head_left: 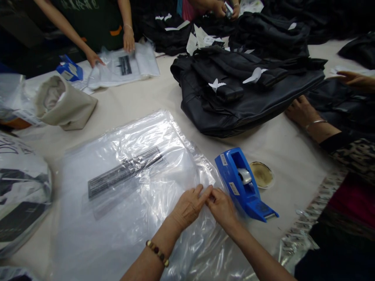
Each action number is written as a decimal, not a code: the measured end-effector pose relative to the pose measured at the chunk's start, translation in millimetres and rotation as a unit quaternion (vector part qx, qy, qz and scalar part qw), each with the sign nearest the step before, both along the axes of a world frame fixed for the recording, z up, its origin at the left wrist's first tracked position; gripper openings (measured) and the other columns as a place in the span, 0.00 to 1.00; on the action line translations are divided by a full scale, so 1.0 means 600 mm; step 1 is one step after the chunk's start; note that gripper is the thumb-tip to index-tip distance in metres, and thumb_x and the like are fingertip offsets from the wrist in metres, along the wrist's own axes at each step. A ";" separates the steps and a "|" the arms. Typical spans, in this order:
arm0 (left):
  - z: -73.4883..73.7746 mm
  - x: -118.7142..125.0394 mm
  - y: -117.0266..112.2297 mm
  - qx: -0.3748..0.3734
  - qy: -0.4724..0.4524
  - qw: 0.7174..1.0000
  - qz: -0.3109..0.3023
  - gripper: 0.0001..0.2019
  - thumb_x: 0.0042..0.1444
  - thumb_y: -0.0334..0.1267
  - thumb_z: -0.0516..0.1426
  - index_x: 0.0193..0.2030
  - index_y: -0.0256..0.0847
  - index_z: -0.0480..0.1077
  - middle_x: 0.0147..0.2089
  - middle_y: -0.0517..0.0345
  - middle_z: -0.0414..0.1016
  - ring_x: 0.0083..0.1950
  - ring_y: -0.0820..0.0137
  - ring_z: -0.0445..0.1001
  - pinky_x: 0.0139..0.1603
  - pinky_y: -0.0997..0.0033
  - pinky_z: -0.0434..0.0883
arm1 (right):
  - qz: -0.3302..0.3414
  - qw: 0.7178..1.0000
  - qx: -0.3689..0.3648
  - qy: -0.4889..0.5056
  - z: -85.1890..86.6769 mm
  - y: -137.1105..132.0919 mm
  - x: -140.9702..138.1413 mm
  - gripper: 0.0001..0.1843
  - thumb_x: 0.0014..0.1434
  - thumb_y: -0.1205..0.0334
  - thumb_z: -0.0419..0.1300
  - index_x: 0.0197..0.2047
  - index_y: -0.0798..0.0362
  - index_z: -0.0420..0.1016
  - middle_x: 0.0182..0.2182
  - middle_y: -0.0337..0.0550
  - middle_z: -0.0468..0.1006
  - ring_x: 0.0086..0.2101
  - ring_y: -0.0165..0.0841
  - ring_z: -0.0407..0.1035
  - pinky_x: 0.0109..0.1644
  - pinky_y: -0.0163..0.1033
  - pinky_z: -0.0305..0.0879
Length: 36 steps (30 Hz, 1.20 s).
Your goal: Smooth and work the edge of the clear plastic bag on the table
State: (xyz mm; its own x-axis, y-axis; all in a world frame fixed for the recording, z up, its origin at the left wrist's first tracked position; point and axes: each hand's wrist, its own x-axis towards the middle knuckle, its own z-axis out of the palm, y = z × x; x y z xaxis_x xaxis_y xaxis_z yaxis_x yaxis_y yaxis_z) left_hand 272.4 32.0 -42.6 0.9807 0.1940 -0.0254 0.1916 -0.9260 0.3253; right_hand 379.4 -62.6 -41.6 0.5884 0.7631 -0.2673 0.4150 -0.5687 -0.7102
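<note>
A stack of clear plastic bags (pixel 79 230) with a black printed text block lies flat in front of me. My left hand (pixel 189 205) rests at the right edge of the stack, its fingers pinched on the plastic. My right hand (pixel 222 208) meets it there, thumb and fingertips closed on the same edge of a bag. The fingertips of both hands touch or nearly touch. Just beyond my right hand sits a blue tape dispenser (pixel 238 177) with a roll in it. The exact fold between my fingertips is too small to make out.
Black backpacks (pixel 234 89) with white paper tags lie beyond the dispenser. A round tin lid or dish (pixel 261 175) is beside it. A beige fabric pouch (pixel 66 101) stands at left, near a filled plastic bag (pixel 22 195). Co-workers' hands (pixel 304 113) work around the table.
</note>
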 end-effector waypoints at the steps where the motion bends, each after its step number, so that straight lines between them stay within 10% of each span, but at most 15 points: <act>1: 0.000 0.000 0.000 -0.002 -0.001 1.000 0.004 0.23 0.56 0.23 0.44 0.59 0.35 0.51 0.47 0.44 0.66 0.38 0.65 0.71 0.36 0.64 0.73 | 0.022 0.999 0.021 -0.036 0.005 -0.004 -0.007 0.05 0.53 0.63 0.54 0.26 0.52 0.68 0.25 0.39 0.69 0.28 0.31 0.64 0.31 0.35 0.57; 6: 0.007 -0.013 0.007 0.048 -0.049 0.998 0.012 0.09 0.59 0.28 0.45 0.34 0.37 0.65 0.41 0.48 0.68 0.33 0.68 0.70 0.31 0.67 0.73 | 0.104 0.988 0.099 -0.065 0.033 -0.032 -0.024 0.10 0.62 0.62 0.49 0.37 0.51 0.71 0.31 0.42 0.72 0.32 0.32 0.68 0.36 0.36 0.64; 12: 0.014 -0.043 0.015 0.033 -0.147 0.989 0.015 0.14 0.61 0.27 0.42 0.28 0.36 0.64 0.55 0.40 0.65 0.44 0.69 0.72 0.39 0.70 0.74 | 0.001 0.988 0.149 -0.045 0.029 -0.070 -0.002 0.13 0.62 0.57 0.50 0.45 0.53 0.70 0.38 0.46 0.74 0.36 0.33 0.70 0.41 0.38 0.67; 19: 0.025 -0.055 0.013 -0.049 -0.195 0.979 0.034 0.10 0.60 0.25 0.45 0.35 0.37 0.65 0.37 0.53 0.72 0.37 0.72 0.69 0.36 0.73 0.72 | 0.012 0.988 0.133 -0.082 0.002 -0.068 0.003 0.15 0.59 0.65 0.47 0.47 0.52 0.70 0.40 0.46 0.73 0.39 0.33 0.70 0.42 0.38 0.68; 31: 0.003 -0.062 -0.005 -0.028 -0.119 0.992 0.032 0.12 0.56 0.21 0.44 0.34 0.37 0.65 0.36 0.54 0.69 0.36 0.69 0.66 0.37 0.70 0.72 | 0.078 0.948 0.057 -0.304 -0.020 -0.043 -0.038 0.16 0.57 0.74 0.52 0.45 0.51 0.72 0.31 0.42 0.72 0.33 0.35 0.64 0.35 0.41 0.56; 36: 0.008 -0.044 -0.003 -0.004 -0.064 0.998 0.023 0.22 0.55 0.21 0.44 0.55 0.38 0.58 0.37 0.55 0.68 0.37 0.68 0.66 0.38 0.68 0.72 | 0.076 0.941 0.136 -0.302 -0.030 -0.035 -0.045 0.10 0.60 0.72 0.50 0.33 0.53 0.71 0.27 0.41 0.70 0.31 0.33 0.62 0.36 0.40 0.53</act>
